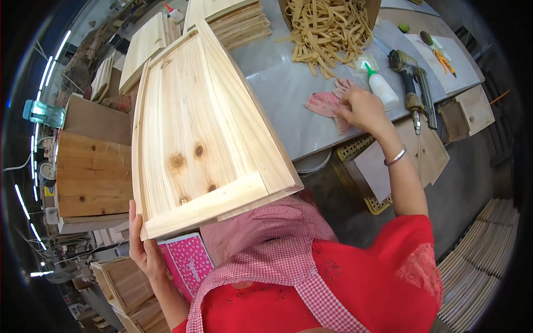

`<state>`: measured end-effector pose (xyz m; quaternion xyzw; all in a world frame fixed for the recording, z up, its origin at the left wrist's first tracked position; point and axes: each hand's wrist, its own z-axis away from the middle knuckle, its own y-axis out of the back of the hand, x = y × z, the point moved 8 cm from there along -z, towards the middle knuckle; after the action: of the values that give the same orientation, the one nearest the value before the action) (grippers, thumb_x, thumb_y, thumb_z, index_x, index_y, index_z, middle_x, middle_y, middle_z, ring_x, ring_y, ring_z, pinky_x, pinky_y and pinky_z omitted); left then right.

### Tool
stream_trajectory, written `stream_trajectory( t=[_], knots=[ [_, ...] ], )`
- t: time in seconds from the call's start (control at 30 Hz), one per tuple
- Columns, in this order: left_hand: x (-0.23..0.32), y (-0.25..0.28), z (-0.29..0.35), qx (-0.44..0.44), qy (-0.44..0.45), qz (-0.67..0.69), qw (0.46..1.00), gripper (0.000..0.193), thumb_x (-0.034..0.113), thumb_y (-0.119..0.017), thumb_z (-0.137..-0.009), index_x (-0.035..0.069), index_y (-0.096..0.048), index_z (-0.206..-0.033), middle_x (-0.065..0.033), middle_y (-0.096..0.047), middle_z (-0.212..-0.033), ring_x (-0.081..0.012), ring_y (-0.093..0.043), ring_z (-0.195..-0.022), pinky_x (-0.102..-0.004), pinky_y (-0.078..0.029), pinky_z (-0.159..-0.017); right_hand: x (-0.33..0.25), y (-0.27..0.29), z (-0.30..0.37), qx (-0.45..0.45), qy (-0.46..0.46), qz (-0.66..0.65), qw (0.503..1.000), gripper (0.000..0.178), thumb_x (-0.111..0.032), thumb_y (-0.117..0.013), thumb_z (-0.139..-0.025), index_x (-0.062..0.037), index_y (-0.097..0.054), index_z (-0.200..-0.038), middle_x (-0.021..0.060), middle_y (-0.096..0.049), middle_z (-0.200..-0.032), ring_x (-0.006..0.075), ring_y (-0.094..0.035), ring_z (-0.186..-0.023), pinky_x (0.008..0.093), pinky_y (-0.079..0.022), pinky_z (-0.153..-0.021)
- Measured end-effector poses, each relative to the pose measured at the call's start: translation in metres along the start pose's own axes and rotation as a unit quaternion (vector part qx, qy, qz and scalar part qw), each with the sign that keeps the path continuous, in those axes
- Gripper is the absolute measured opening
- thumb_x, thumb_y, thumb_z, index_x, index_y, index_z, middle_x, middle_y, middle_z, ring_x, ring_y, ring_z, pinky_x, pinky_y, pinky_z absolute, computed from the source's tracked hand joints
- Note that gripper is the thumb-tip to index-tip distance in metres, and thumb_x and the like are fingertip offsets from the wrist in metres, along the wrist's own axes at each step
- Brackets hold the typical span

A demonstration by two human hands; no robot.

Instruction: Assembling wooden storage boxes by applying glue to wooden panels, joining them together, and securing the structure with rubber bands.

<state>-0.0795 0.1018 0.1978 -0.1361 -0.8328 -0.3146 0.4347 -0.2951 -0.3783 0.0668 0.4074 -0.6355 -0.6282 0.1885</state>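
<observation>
A framed wooden panel (189,116), pale with several dark knots, lies tilted in front of me and reaches past the table's near edge. My left hand (145,250) grips its near left corner, with the thumb at the front edge and the fingers along the side. Over the grey table, my right hand (363,111) has its fingers curled down onto a crumpled pink cloth (325,104). The fingertips are partly hidden. Just right of that hand stands a white glue bottle (382,89) with a green nozzle.
A box of tan strips (331,33) spills onto the table's far side. A nail gun (408,77) with a hose lies at the right edge. Stacked boards (236,25) stand behind the panel, and wooden boxes (91,172) are at the left. Thin slats (483,261) are piled at the lower right.
</observation>
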Motion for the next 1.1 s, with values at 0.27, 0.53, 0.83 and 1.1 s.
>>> stream_trajectory(
  t=[0.27,0.53,0.83,1.1],
  knots=[
    [0.000,0.000,-0.004,-0.007,0.000,-0.005,1.000,0.039,0.019,-0.053,-0.101,0.001,-0.055,-0.136,-0.0273,-0.032,-0.154,-0.0368,-0.034,-0.143,-0.0450,-0.032,-0.114,0.038,-0.014,-0.113,0.221,-0.114,-0.050,0.967,0.022,-0.023,-0.068,-0.083,-0.0045,-0.070,-0.095,0.0180,-0.066,-0.099,0.0366,-0.065,-0.094,0.0465,-0.053,-0.081],
    [0.004,-0.001,-0.003,-0.017,-0.011,-0.032,0.999,0.040,0.016,-0.053,-0.099,-0.001,-0.056,-0.135,-0.0271,-0.037,-0.152,-0.0356,-0.037,-0.142,-0.0437,-0.030,-0.114,0.027,0.039,-0.129,0.293,-0.073,-0.048,0.952,0.018,-0.022,-0.058,-0.087,-0.0057,-0.067,-0.088,0.0172,-0.067,-0.099,0.0384,-0.065,-0.090,0.0483,-0.052,-0.077],
    [0.009,-0.004,-0.009,-0.033,-0.030,-0.025,0.999,0.041,0.010,-0.054,-0.094,-0.003,-0.057,-0.133,-0.0265,-0.040,-0.150,-0.0339,-0.040,-0.140,-0.0408,-0.029,-0.114,-0.017,0.122,-0.112,0.342,0.031,-0.195,0.919,0.017,-0.022,-0.068,-0.087,-0.0057,-0.067,-0.091,0.0092,-0.065,-0.072,0.0212,-0.063,-0.066,0.0349,-0.049,-0.063],
    [0.053,0.001,-0.009,0.033,-0.167,-0.195,0.966,0.073,0.030,-0.078,-0.082,0.001,-0.048,-0.142,-0.0244,-0.034,-0.154,-0.0379,-0.042,-0.137,-0.0457,-0.034,-0.112,-0.220,0.208,0.000,0.274,0.309,-0.309,0.857,0.010,-0.001,-0.066,-0.082,0.0001,-0.061,-0.090,0.0065,-0.062,-0.078,0.0141,-0.060,-0.071,0.0266,-0.048,-0.067]
  ],
)
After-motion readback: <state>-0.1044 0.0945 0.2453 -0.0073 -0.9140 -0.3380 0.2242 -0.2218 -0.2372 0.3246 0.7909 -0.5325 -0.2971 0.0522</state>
